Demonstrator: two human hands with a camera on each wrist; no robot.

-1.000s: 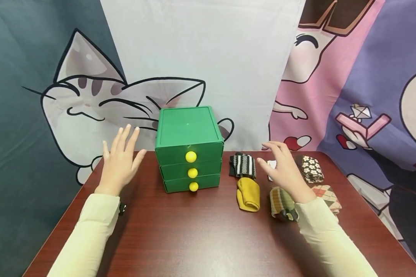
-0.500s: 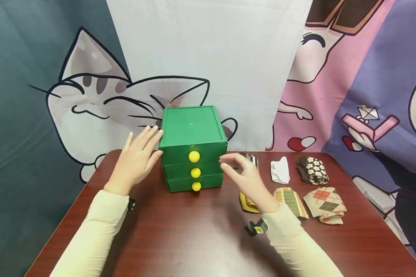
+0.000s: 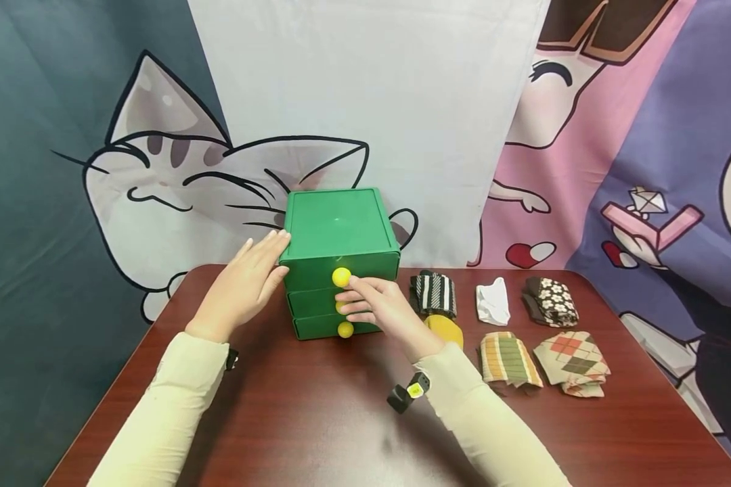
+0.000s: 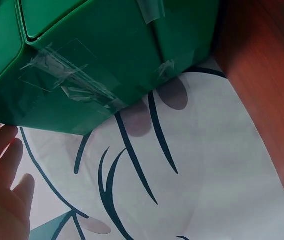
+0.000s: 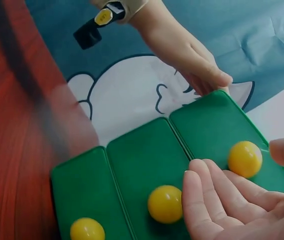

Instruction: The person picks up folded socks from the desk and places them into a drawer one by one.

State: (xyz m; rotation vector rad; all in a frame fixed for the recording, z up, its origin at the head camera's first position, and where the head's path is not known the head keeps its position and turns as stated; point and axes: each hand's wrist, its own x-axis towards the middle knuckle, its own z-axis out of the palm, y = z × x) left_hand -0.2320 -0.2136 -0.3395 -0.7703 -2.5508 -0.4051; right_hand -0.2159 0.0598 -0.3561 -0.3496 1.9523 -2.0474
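Note:
A green box with three stacked drawers [image 3: 341, 223] stands at the back of the table, each drawer front bearing a yellow knob. My left hand [image 3: 237, 287] touches the box's upper left side with its fingers straight. At the top knob [image 3: 342, 276] is my right hand [image 3: 384, 308], thumb on one side and fingers on the other. In the right wrist view the thumb stands apart from that knob [image 5: 245, 159], while the fairly straight fingers lie beside it. The middle knob [image 5: 165, 204] is partly behind the fingers in the head view. All drawers look closed.
Folded socks lie right of the box: black-and-white striped [image 3: 436, 294], mustard yellow [image 3: 445, 329], white [image 3: 492, 302], brown flowered [image 3: 554, 302], green-orange striped [image 3: 509, 360] and argyle [image 3: 572, 362]. A printed cloth [image 3: 365, 88] hangs behind the reddish-brown table [image 3: 317, 419].
My right hand has moved left from above the socks to the top knob. My left hand has moved right and now touches the box's side.

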